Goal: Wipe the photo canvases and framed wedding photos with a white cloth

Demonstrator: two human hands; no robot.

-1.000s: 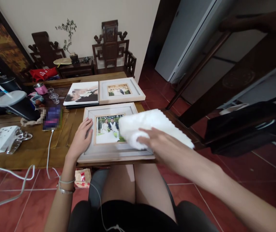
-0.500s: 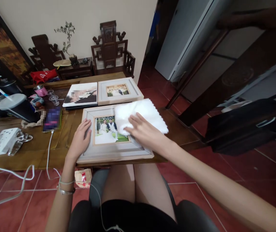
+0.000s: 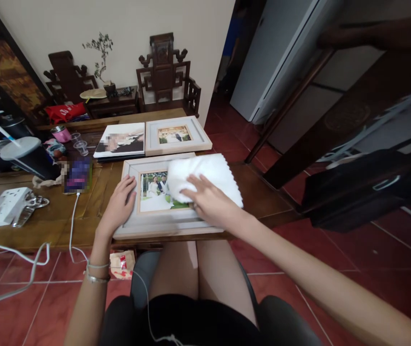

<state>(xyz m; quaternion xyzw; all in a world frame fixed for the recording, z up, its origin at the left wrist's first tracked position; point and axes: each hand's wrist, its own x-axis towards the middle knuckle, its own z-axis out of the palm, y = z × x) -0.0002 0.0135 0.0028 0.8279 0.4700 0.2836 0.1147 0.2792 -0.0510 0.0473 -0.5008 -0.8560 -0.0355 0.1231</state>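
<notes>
— Where is the frame?
— The pale picture frame (image 3: 169, 225) lies flat on the wooden surface (image 3: 92, 211), between my hands and close to the edge nearest me. Inside it a photo (image 3: 154, 196) shows two people outdoors, one in a white gown.

— And your hands?
— My left hand (image 3: 120, 204) is flat and open, fingers nearly straight and close together, resting on the frame's left border. My right hand (image 3: 211, 199) is palm down on a white cloth (image 3: 223, 175), fingers partly spread and slightly bent. I can't tell whether it pinches a fold.

— How does the cloth lie?
— Under my right hand, over the photo's right part. Its scalloped edge reaches past the frame's right side.

— What's beyond your hands?
— Just past the frame, a second frame (image 3: 200, 134) lies face up, with a flat print (image 3: 122, 139), partly blurred, beside it on the left. Farther off stands a carved wooden chair (image 3: 162, 67).

— And to the left of your left hand?
— A blurred, phone-like device (image 3: 78, 175) with a white cable (image 3: 71, 230), then a white power strip (image 3: 9, 204) and a black cup (image 3: 29, 158) with a straw.
</notes>
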